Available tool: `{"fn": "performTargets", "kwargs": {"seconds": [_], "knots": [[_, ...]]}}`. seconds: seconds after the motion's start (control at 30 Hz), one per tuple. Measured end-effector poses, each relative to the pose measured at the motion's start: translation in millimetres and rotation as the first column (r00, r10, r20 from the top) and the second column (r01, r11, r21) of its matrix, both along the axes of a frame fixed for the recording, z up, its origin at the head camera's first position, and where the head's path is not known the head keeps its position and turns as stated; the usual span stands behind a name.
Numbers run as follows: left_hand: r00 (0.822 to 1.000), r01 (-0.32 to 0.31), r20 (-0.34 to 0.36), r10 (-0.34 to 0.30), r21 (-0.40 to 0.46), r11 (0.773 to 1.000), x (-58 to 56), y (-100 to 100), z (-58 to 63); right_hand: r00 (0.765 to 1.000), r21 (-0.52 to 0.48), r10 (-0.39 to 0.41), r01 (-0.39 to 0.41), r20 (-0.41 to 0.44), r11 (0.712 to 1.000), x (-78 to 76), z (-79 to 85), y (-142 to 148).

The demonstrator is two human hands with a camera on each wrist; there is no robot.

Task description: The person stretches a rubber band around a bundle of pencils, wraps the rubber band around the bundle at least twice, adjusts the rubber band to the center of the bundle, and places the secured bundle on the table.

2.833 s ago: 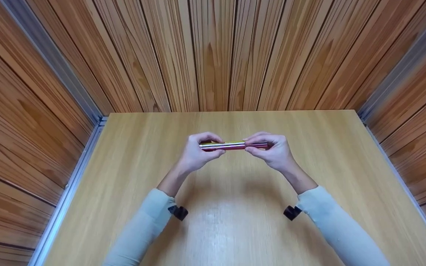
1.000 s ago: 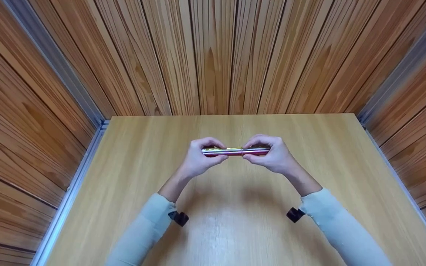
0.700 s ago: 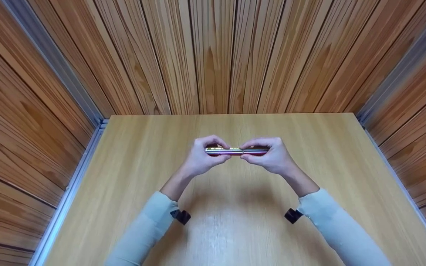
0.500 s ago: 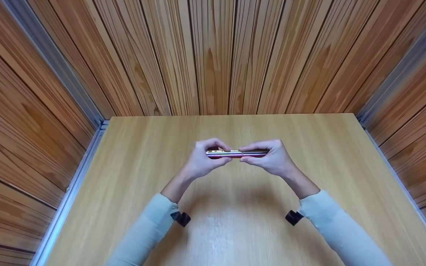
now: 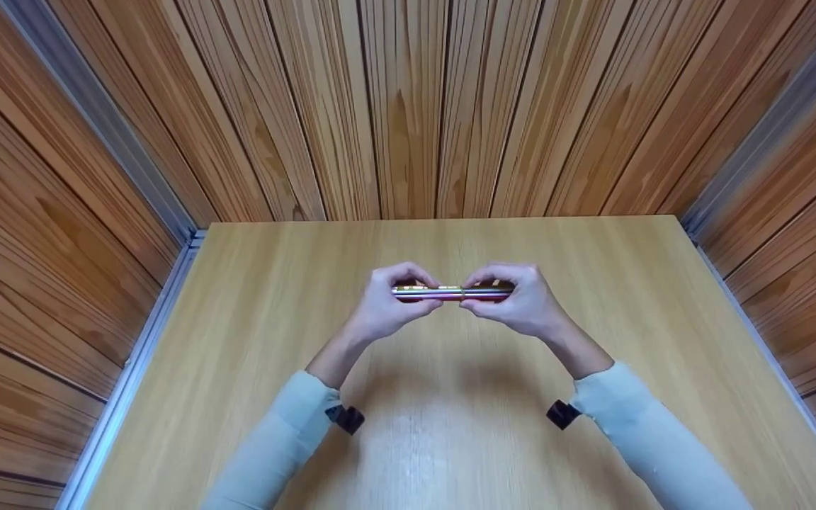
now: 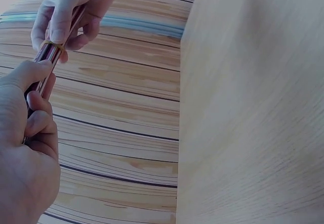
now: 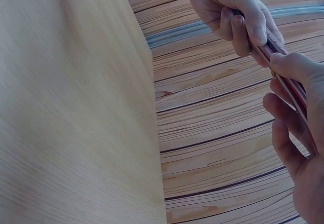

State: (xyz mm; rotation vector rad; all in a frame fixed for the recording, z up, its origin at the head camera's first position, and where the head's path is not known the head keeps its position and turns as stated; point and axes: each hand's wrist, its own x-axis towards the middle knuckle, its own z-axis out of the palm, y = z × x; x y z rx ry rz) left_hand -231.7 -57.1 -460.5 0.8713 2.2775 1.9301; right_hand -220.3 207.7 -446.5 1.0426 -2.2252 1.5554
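Observation:
A slim bundle of pencils [image 5: 450, 292], with dark, red and shiny stripes, is held level above the table in the head view. My left hand [image 5: 388, 304] pinches its left part between thumb and fingers. Its right part is gripped by my right hand [image 5: 521, 304] in the same way. The fingertips of the two hands face each other across a short gap. In the left wrist view a yellowish rubber band [image 6: 56, 45] circles the bundle right at the right hand's fingertips. Both outer ends of the bundle are partly hidden by the hands.
Below the hands lies a light wooden table [image 5: 436, 439], bearing their shadows. Wood-plank walls [image 5: 408, 113] stand behind it and at both sides, with metal rails [image 5: 132, 368] along the edges. Small black cameras [image 5: 346, 418] sit at both sleeve cuffs.
Since the earliest frame the bundle has come slightly lower in the head view and the fingertips have drawn closer together. Over the last half second the right index finger has bent more.

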Motion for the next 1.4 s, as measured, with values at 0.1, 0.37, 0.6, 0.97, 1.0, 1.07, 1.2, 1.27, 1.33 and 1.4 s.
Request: {"fn": "performTargets", "kwargs": {"seconds": [0.1, 0.37, 0.6, 0.97, 1.0, 1.07, 1.2, 1.27, 1.33, 1.4], "knots": [[1.0, 0.007, 0.005, -0.007, -0.001, 1.0, 0.9, 1.2, -0.1, 0.999, -0.016, 0.017, -0.018, -0.031, 1.0, -0.9, -1.4, -1.8], [1.0, 0.021, 0.013, -0.02, -0.035, 0.999, 2.9, 1.3, 0.9, 0.996, -0.02, 0.025, -0.027, -0.086, 0.999, -2.6, -7.4, -4.6], [0.999, 0.015, -0.028, -0.016, -0.02, 1.0, -0.5, -4.7, -0.8, 0.996, -0.002, 0.048, -0.048, -0.071, 0.999, -5.6, -9.4, 1.6], [0.999, 0.025, -0.037, -0.025, 0.014, 1.0, 0.7, -3.4, 0.1, 0.996, -0.02, 0.065, -0.067, -0.066, 0.998, -6.9, -9.3, 2.2], [0.999, 0.029, -0.031, -0.028, 0.006, 1.0, 1.3, -2.0, 0.2, 0.995, -0.02, 0.064, -0.066, -0.078, 0.998, -6.9, -9.6, 1.3], [0.999, 0.028, -0.019, -0.028, 0.001, 1.0, 2.3, 0.1, 0.3, 0.994, -0.027, 0.059, -0.061, -0.094, 0.998, -6.7, -10.4, 0.1], [0.999, 0.038, 0.009, -0.038, -0.003, 0.999, 2.4, 1.9, -0.8, 0.99, -0.029, 0.054, -0.058, -0.129, 0.998, -6.6, -12.2, -1.4], [0.999, 0.046, 0.011, -0.046, -0.005, 0.999, 1.5, 1.4, -1.3, 0.989, -0.025, 0.052, -0.056, -0.138, 0.998, -6.9, -12.9, -1.1], [0.999, 0.049, 0.007, -0.049, -0.005, 0.999, 0.4, 0.1, -1.8, 0.99, -0.013, 0.051, -0.054, -0.133, 0.998, -7.3, -13.2, -0.3], [0.999, 0.042, 0.0, -0.042, 0.002, 0.999, -0.8, -2.1, -3.0, 0.993, 0.006, 0.047, -0.046, -0.105, 0.999, -7.4, -13.2, 1.1]]}}
